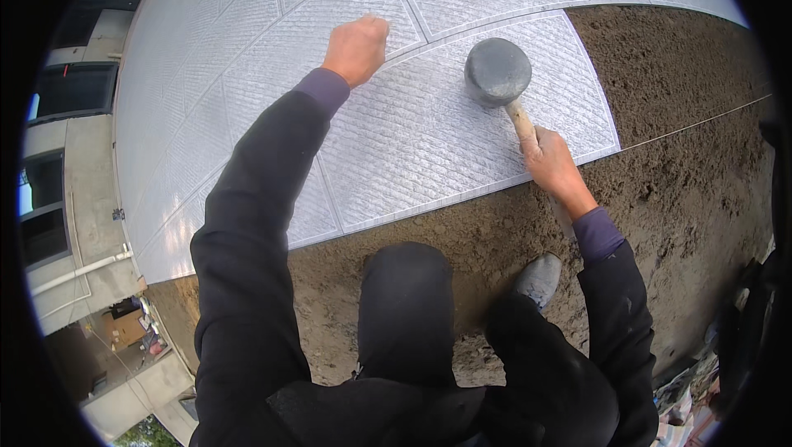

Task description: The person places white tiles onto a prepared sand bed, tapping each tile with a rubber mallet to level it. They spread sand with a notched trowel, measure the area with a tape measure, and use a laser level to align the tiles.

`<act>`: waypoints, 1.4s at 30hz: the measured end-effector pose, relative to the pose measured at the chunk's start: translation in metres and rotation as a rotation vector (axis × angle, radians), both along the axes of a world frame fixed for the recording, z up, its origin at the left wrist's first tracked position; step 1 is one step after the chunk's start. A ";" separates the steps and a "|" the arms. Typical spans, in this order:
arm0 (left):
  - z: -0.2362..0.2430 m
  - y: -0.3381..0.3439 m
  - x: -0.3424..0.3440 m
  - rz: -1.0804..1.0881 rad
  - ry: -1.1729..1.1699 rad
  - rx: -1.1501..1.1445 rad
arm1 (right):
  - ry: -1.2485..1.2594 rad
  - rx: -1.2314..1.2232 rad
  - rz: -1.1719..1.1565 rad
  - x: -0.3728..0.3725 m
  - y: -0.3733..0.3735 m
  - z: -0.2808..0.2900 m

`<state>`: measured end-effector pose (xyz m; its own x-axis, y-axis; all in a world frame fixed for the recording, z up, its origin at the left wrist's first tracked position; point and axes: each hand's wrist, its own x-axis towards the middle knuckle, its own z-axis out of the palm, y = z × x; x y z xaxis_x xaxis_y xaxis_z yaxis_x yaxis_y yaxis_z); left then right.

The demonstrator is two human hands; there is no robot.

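Note:
My right hand grips the wooden handle of a rubber mallet, whose dark grey head is over a pale, grooved paving tile at the right end of the laid tiles. My left hand is closed above the tiles, up and left of the mallet, near a joint line; what its curled fingers hold, if anything, is hidden. A thin taut string runs from that tile's lower right corner toward the right rim, over bare brown mortar.
More laid tiles cover the upper left and top. My knee and grey shoe are on rough mortar below them. A building wall with windows, a white pipe and a cardboard box line the left. Mixed clutter lies at lower right.

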<state>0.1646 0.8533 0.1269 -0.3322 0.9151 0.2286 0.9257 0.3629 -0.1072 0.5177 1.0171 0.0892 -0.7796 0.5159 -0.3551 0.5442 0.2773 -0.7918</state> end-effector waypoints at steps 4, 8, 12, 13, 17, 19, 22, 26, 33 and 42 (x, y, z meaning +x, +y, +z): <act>0.015 -0.136 -0.020 0.204 -0.191 -0.170 | 0.007 0.056 -0.004 -0.001 0.001 -0.008; -0.015 -0.221 -0.018 0.276 -0.149 -0.269 | 0.032 0.068 0.005 0.000 0.003 -0.017; -0.038 -0.242 -0.018 0.241 -0.064 -0.282 | 0.048 0.035 -0.004 0.000 0.002 -0.020; -0.041 -0.241 -0.018 0.243 -0.075 -0.265 | 0.047 0.042 -0.008 0.000 0.002 -0.020; -0.043 -0.238 -0.018 0.239 -0.083 -0.296 | -0.044 0.016 -0.019 0.000 0.002 -0.014; -0.042 -0.236 -0.018 0.238 -0.077 -0.302 | -0.036 0.023 -0.015 0.000 0.003 -0.012; -0.041 -0.233 -0.019 0.216 -0.076 -0.346 | -0.031 0.019 -0.010 -0.001 0.003 -0.012; -0.039 -0.228 -0.018 0.123 -0.004 -0.466 | -0.062 0.024 -0.022 0.000 0.003 -0.014; -0.040 -0.210 -0.002 0.077 0.157 -0.702 | -0.052 0.093 -0.012 -0.002 -0.001 -0.006; -0.031 -0.180 0.044 0.436 -0.171 -0.200 | 0.091 0.176 -0.008 0.003 -0.004 -0.018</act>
